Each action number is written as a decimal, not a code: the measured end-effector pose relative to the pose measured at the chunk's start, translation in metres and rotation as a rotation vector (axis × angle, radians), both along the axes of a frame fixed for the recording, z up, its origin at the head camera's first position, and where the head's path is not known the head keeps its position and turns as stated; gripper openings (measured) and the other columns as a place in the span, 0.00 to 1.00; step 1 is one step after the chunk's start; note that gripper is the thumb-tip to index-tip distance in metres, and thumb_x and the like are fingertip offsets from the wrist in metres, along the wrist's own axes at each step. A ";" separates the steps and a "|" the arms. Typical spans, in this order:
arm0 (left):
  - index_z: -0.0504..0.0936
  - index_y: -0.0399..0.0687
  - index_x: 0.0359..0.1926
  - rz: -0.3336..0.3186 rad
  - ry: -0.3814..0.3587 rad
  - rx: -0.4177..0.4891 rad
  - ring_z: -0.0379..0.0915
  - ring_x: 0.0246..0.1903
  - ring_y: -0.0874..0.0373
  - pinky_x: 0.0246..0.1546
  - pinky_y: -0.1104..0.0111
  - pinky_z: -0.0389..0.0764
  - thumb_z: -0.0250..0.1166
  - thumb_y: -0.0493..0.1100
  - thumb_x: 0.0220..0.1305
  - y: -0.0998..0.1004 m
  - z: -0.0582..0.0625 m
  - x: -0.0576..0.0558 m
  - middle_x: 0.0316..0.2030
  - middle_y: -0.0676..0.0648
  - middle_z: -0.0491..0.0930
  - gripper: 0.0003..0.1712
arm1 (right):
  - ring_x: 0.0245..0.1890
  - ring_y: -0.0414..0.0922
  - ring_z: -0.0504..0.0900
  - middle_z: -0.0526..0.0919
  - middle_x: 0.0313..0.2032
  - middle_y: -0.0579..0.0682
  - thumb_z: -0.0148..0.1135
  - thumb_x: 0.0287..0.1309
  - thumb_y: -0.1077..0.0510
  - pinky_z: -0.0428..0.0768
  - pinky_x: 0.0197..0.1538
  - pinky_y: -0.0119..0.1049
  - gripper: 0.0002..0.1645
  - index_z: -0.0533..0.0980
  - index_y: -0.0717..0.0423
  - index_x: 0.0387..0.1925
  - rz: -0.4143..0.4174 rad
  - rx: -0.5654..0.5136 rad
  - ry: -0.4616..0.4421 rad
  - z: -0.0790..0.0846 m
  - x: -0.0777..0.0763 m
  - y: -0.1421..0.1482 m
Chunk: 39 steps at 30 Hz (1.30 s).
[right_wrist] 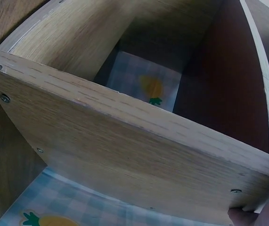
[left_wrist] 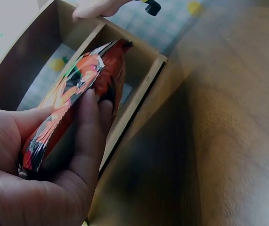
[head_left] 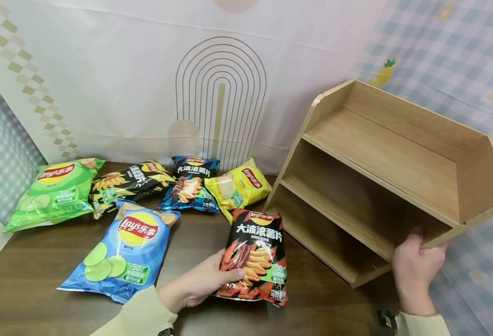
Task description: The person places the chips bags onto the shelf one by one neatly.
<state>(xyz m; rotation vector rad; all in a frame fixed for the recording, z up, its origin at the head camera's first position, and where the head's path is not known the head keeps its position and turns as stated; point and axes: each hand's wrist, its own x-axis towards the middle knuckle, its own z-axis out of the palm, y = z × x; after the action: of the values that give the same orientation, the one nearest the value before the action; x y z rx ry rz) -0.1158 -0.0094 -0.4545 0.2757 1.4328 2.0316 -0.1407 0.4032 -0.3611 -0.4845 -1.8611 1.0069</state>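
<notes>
My left hand (head_left: 204, 279) grips a black and red bag of potato chips (head_left: 252, 256) by its left side, thumb in front and fingers behind. In the left wrist view the chip bag (left_wrist: 80, 89) is seen edge-on, before the shelf opening. A wooden shelf (head_left: 381, 149) with tiers stands at the right. My right hand (head_left: 416, 268) holds the shelf's right side panel, thumb over its front edge. Only a bit of the right hand (right_wrist: 266, 212) shows in the right wrist view, at the wooden side panel (right_wrist: 125, 141).
On the brown table (head_left: 313, 312) lie a blue chip bag (head_left: 135, 256), a green one (head_left: 57, 193), a black and gold one (head_left: 130, 182), a dark blue one (head_left: 192, 184) and a yellow one (head_left: 240, 186). Patterned cloth (head_left: 124, 79) hangs behind.
</notes>
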 end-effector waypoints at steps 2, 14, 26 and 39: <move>0.59 0.38 0.68 -0.013 0.020 -0.022 0.76 0.49 0.51 0.50 0.62 0.77 0.66 0.41 0.64 0.007 -0.002 -0.004 0.53 0.42 0.78 0.37 | 0.55 0.44 0.72 0.76 0.56 0.62 0.49 0.64 0.57 0.64 0.61 0.29 0.26 0.67 0.54 0.64 0.001 0.004 0.005 0.001 0.000 -0.001; 0.64 0.39 0.65 -0.048 0.036 -0.057 0.78 0.44 0.53 0.46 0.63 0.79 0.67 0.39 0.62 0.052 -0.010 -0.029 0.48 0.44 0.79 0.34 | 0.55 0.46 0.72 0.76 0.55 0.64 0.49 0.65 0.56 0.65 0.60 0.29 0.26 0.67 0.56 0.63 0.003 0.012 -0.009 0.002 0.002 -0.007; 0.69 0.42 0.63 -0.049 0.076 -0.087 0.79 0.39 0.55 0.41 0.64 0.80 0.69 0.43 0.61 0.108 -0.018 -0.048 0.44 0.46 0.80 0.31 | 0.56 0.48 0.72 0.75 0.56 0.64 0.49 0.65 0.55 0.64 0.62 0.32 0.26 0.67 0.55 0.64 -0.007 0.021 -0.010 0.000 0.004 -0.005; 0.67 0.38 0.59 -0.019 -0.049 -0.056 0.81 0.37 0.49 0.36 0.57 0.83 0.68 0.37 0.61 0.113 -0.021 -0.058 0.43 0.39 0.77 0.28 | 0.55 0.50 0.71 0.75 0.57 0.64 0.49 0.65 0.54 0.65 0.63 0.35 0.27 0.67 0.51 0.65 -0.011 0.038 -0.014 0.001 0.005 -0.003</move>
<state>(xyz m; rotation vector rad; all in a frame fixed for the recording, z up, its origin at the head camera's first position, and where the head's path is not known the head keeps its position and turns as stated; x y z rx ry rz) -0.1743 0.1033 -0.4753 0.2141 1.4491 1.9663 -0.1359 0.4001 -0.3604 -0.4796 -1.8853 0.9612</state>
